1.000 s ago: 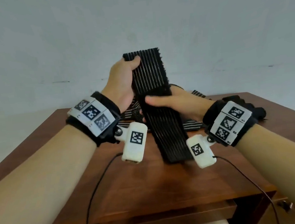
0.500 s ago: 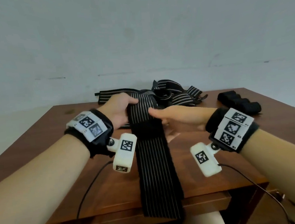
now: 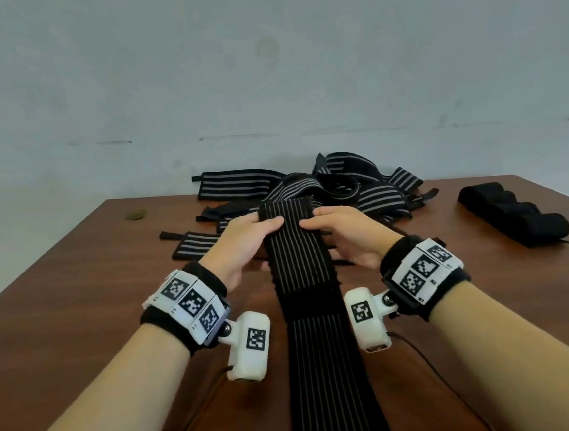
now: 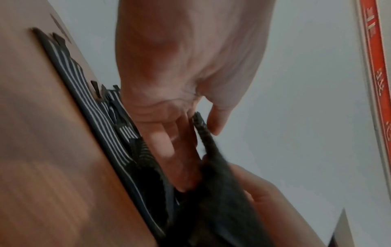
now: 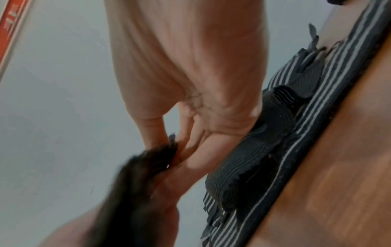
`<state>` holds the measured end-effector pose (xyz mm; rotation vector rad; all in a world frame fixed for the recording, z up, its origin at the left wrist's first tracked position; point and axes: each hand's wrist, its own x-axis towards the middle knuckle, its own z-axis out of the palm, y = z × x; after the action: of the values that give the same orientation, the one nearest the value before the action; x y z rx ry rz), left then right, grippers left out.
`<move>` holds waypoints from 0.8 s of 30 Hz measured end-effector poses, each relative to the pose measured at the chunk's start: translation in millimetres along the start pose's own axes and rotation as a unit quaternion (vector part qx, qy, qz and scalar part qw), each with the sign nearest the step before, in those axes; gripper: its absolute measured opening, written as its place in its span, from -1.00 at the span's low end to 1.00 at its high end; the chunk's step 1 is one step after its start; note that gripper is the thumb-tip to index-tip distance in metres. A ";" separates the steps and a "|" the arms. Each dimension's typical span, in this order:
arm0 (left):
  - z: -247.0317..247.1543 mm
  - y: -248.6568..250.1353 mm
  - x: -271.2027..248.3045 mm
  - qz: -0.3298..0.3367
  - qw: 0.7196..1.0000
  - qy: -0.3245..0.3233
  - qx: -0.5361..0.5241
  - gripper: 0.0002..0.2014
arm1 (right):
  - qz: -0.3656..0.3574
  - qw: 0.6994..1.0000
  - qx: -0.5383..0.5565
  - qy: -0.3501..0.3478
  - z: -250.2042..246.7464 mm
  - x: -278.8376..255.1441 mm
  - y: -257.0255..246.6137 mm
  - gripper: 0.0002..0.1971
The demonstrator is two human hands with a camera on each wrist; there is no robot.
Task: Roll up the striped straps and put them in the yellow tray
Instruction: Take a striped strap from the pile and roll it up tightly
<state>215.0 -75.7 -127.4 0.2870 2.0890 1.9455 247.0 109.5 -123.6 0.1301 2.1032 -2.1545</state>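
A long black strap with thin grey stripes (image 3: 306,282) lies along the wooden table (image 3: 77,302) toward me and hangs over its near edge. My left hand (image 3: 250,235) pinches the strap's far end on its left side, thumb on top, fingers underneath. My right hand (image 3: 339,231) pinches the same end on its right side. The left wrist view shows the strap edge (image 4: 201,127) between thumb and fingers; the right wrist view shows the strap edge (image 5: 160,155) held the same way. A heap of other striped straps (image 3: 342,189) lies behind the hands. No yellow tray is in view.
A plain black bundle (image 3: 513,212) rests at the right of the table. A small brown scrap (image 3: 135,214) sits at the far left. A grey wall stands behind the table. Thin cables run from the wrist cameras across the near part of the table.
The strap was held up in the air a second ago. Both hands have brought it down and laid it flat, and now hold its far end from either side.
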 end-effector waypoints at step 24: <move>-7.9 -16.1 23.9 0.019 0.999 -0.036 0.013 -0.69 | -0.128 0.989 -0.015 0.069 -10.5 19.6 28.8 -0.79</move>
<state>190.5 -76.6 -144.4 0.3997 2.0788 1.9016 231.7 118.7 -155.3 0.0071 2.3445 -2.3126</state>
